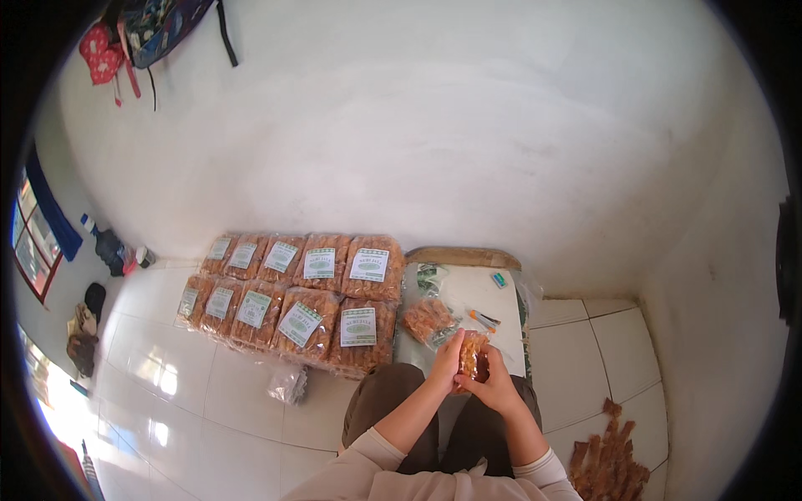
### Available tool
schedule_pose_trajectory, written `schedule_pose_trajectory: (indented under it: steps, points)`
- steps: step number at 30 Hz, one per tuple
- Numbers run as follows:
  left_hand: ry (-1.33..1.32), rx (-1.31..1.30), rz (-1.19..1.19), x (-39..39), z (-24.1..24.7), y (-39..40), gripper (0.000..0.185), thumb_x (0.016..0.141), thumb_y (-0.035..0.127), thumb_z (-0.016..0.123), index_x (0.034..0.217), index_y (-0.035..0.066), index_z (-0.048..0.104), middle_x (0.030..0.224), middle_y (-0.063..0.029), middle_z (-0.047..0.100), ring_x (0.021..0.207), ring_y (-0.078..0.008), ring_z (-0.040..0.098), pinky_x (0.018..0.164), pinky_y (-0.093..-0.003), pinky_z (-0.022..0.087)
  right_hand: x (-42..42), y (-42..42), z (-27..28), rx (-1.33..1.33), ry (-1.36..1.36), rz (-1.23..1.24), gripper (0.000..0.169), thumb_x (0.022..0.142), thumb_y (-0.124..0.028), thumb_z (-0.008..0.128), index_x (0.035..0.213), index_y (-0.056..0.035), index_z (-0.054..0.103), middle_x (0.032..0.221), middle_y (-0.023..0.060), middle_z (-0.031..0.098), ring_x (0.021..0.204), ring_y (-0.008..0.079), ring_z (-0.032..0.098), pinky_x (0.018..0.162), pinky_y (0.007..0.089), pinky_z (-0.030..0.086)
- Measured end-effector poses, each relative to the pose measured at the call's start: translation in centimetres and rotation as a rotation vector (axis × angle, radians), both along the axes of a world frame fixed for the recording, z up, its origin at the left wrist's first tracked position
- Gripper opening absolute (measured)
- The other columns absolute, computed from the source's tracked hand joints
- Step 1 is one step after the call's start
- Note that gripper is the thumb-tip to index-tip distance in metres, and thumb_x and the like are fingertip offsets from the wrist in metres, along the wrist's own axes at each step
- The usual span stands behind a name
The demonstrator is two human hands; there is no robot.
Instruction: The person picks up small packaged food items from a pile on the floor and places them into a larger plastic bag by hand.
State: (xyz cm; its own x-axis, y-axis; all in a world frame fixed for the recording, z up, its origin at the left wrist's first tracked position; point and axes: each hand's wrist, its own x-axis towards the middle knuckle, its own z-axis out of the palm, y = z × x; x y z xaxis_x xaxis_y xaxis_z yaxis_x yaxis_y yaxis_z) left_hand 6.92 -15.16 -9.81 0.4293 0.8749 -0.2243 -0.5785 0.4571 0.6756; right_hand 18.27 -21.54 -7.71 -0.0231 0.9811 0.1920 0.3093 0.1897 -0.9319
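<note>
Between both palms, above my knees, I hold a clear plastic bag of orange-brown snack pieces (471, 358). My left hand (448, 362) presses on its left side, and my right hand (493, 381) grips its right side and lower end. Just beyond my hands lies another clear bag of the same brown pieces (429, 319), on a low white-topped table (460, 285). An orange-handled tool, perhaps a cutter (484, 320), rests right of that bag. Farther back sits a small green-and-blue box (499, 280).
Left of the table, labelled packs of brown snack (307, 322) are stacked in two rows against the wall. A bundle of clear plastic bags (288, 384) lies on the tiled floor (244, 382). Loose brown strips (609, 460) are piled at my right. Bags (160, 31) hang on the wall.
</note>
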Motion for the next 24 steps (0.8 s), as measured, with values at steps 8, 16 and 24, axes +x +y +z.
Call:
schedule_pose_trajectory:
  steps: [8,16,24]
  points:
    - [0.028,0.074,-0.064,-3.3,-0.8,3.0,0.055,0.091,0.045,0.046,0.131,0.008,0.035,0.123,-0.0066,0.048,0.115,-0.0183,0.047,0.094,-0.0351,0.040,-1.9,4.3,2.1,0.073,-0.037,-0.044,0.072,0.064,-0.004,0.076,0.125,0.0001,0.037,0.117,0.0164,0.039,0.109,0.0282,0.047,0.094,0.0347,0.040]
    - [0.105,0.213,0.038,-3.4,-0.4,3.4,0.055,0.089,0.030,0.058,0.131,0.004,0.034,0.123,-0.0078,0.047,0.111,-0.0152,0.048,0.088,-0.0296,0.044,-3.9,5.0,2.9,0.063,0.100,0.031,0.097,0.069,-0.003,0.072,0.142,-0.0039,0.007,0.128,0.0161,0.034,0.112,0.0249,0.046,0.089,0.0362,0.044]
    - [0.230,0.205,-0.315,-2.1,-0.6,2.3,0.060,0.085,0.032,0.062,0.131,0.004,0.035,0.119,-0.0075,0.051,0.108,-0.0142,0.050,0.089,-0.0289,0.042,3.5,4.4,1.3,-0.422,0.416,-0.102,0.049,0.074,-0.006,0.070,0.115,0.0005,0.043,0.098,0.0079,0.055,0.083,0.0139,0.057,0.069,0.0285,0.051]
